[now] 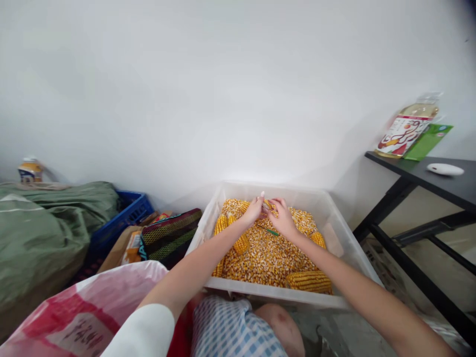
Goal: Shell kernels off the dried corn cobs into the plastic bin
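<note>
Over the far half of a translucent plastic bin [359,260], my left hand [254,210] and my right hand [283,217] meet around a corn cob [267,204]. Fingers of both are closed on it and hide most of it. Loose corn kernels [256,263] cover the bin's floor. Just below my hands, a thin tool with a green handle [272,232] lies on the kernels. Whole ears of corn rest along the sides: one ear [241,244] at the left, another ear [309,281] in the near right corner, and a third ear [319,239] by the right wall.
A black table [453,181] at the right carries an oil bottle [409,126], a green packet [427,143] and a white object [445,169]. To the left are a blue crate [136,206], green cloth [48,233], a mesh bag [171,235] and a red-and-white sack [85,310]. A white wall stands behind.
</note>
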Demonstrator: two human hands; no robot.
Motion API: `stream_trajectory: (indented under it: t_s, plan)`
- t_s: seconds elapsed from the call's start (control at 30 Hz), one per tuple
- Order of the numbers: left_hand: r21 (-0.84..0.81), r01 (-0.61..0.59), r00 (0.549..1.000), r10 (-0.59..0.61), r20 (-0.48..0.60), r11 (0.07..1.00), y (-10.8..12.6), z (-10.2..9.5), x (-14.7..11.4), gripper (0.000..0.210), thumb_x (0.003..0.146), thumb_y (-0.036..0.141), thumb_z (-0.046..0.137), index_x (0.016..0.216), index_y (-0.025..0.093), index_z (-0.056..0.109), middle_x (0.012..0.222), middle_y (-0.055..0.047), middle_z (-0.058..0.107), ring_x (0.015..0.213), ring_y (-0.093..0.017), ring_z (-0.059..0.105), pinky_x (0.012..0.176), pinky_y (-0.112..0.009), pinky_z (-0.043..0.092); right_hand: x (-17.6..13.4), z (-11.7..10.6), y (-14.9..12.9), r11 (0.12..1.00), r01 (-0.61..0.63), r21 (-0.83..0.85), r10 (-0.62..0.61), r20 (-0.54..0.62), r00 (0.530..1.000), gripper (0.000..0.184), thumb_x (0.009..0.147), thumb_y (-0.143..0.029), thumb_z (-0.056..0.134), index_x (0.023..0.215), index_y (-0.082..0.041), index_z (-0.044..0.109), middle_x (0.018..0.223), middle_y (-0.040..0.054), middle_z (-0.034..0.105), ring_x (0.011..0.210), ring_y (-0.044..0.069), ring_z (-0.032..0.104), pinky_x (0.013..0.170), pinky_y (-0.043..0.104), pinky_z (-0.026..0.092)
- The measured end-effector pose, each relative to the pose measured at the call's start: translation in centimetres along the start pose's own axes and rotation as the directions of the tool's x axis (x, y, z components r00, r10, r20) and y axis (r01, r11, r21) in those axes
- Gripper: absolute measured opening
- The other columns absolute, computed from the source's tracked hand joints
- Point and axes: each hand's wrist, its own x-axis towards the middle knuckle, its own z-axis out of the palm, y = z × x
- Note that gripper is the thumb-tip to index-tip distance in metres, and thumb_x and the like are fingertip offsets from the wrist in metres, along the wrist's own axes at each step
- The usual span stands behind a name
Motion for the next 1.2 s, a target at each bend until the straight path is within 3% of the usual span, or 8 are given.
stream_trajectory:
  t_s: [0.23, 0.43, 0.6, 0.73, 0.87, 1.0, 1.1, 1.2]
  plan:
    - [0.080, 0.012, 0.994, -0.021, 0.111, 0.997, 0.7, 0.0, -0.4, 0.044, 0.075, 0.061, 0.044, 0.086, 0.019, 0.043, 0.068, -0.002, 0.059, 0.060, -0.015, 0.060, 0.052, -0.024, 0.045, 0.6, -0.6, 1.1, 0.991, -0.130, 0.035, 0.125, 0.125, 0.984, 0.023, 0.078, -0.033, 0.051, 0.094, -0.020, 0.063, 0.090, 0.0067, 0.062, 0.086, 0.021, 0.055, 0.084, 0.038, 0.040]
    - [0.149, 0.017, 0.977, -0.048, 0.208, 0.989, 0.8, -1.6, 0.0, 0.043, 0.071, 0.052, 0.059, 0.092, 0.017, 0.046, 0.070, -0.005, 0.063, 0.056, -0.015, 0.061, 0.054, -0.026, 0.047, 1.6, -2.0, 1.7, 0.953, -0.246, 0.180, 0.203, 0.226, 0.953, 0.034, 0.068, -0.038, 0.064, 0.098, -0.021, 0.064, 0.075, 0.0017, 0.064, 0.068, 0.016, 0.055, 0.070, 0.033, 0.045]
    - [-0.211, 0.062, 0.948, 0.008, 0.319, 0.976, 0.9, -1.7, 0.1, 0.034, 0.071, 0.037, 0.064, 0.092, 0.016, 0.047, 0.082, -0.008, 0.064, 0.071, -0.016, 0.063, 0.065, -0.030, 0.050, 2.2, -2.8, 1.4, 0.682, -0.526, 0.508, 0.330, 0.428, 0.841, 0.042, 0.068, -0.053, 0.059, 0.092, -0.018, 0.062, 0.061, -0.0019, 0.057, 0.053, 0.010, 0.051, 0.053, 0.024, 0.044]
    - [-0.250, 0.022, 0.939, 0.066, 0.338, 0.968, 1.5, -1.5, -0.2, 0.039, 0.069, 0.029, 0.067, 0.099, 0.019, 0.044, 0.095, -0.008, 0.062, 0.078, -0.016, 0.063, 0.067, -0.030, 0.050, 2.2, -2.9, 0.9, 0.572, -0.531, 0.625, 0.351, 0.398, 0.848, 0.037, 0.065, -0.050, 0.064, 0.084, -0.019, 0.062, 0.061, -0.0034, 0.056, 0.052, 0.008, 0.049, 0.051, 0.021, 0.041]
    - [0.104, -0.159, 0.949, 0.123, 0.292, 0.982, 1.8, -1.5, -0.3, 0.039, 0.074, 0.042, 0.059, 0.102, 0.017, 0.048, 0.082, -0.006, 0.060, 0.068, -0.014, 0.059, 0.056, -0.023, 0.045, 2.1, -2.8, 0.5, 0.597, -0.518, 0.612, 0.387, 0.346, 0.855, 0.036, 0.064, -0.050, 0.065, 0.079, -0.018, 0.060, 0.060, -0.0041, 0.054, 0.052, 0.008, 0.049, 0.050, 0.021, 0.041]
    - [0.420, -0.372, 0.916, 0.255, 0.309, 0.827, 1.5, -1.3, -0.5, 0.041, 0.074, 0.048, 0.055, 0.099, 0.015, 0.055, 0.075, -0.004, 0.059, 0.061, -0.013, 0.054, 0.051, -0.022, 0.040, 2.1, -2.8, 0.2, 0.650, -0.482, 0.588, 0.421, 0.250, 0.872, 0.036, 0.065, -0.052, 0.063, 0.073, -0.017, 0.057, 0.059, -0.0039, 0.053, 0.051, 0.008, 0.048, 0.050, 0.021, 0.040]
    - [0.564, -0.471, 0.881, 0.333, 0.335, 0.679, 1.0, -0.9, -0.6, 0.038, 0.070, 0.044, 0.061, 0.092, 0.014, 0.058, 0.071, -0.004, 0.058, 0.060, -0.014, 0.052, 0.055, -0.024, 0.039, 2.1, -2.6, -0.2, 0.706, -0.457, 0.542, 0.419, 0.201, 0.885, 0.036, 0.065, -0.053, 0.062, 0.071, -0.017, 0.056, 0.062, -0.0025, 0.055, 0.054, 0.010, 0.050, 0.055, 0.024, 0.042]
    - [0.580, -0.467, 0.884, 0.332, 0.329, 0.668, 0.3, -0.4, -0.6, 0.033, 0.072, 0.039, 0.059, 0.092, 0.014, 0.056, 0.073, -0.005, 0.060, 0.062, -0.016, 0.054, 0.058, -0.025, 0.041, 1.8, -2.3, -0.4, 0.845, -0.377, 0.380, 0.355, 0.129, 0.926, 0.036, 0.066, -0.053, 0.060, 0.071, -0.017, 0.057, 0.066, 0.0004, 0.059, 0.061, 0.013, 0.052, 0.060, 0.026, 0.042]
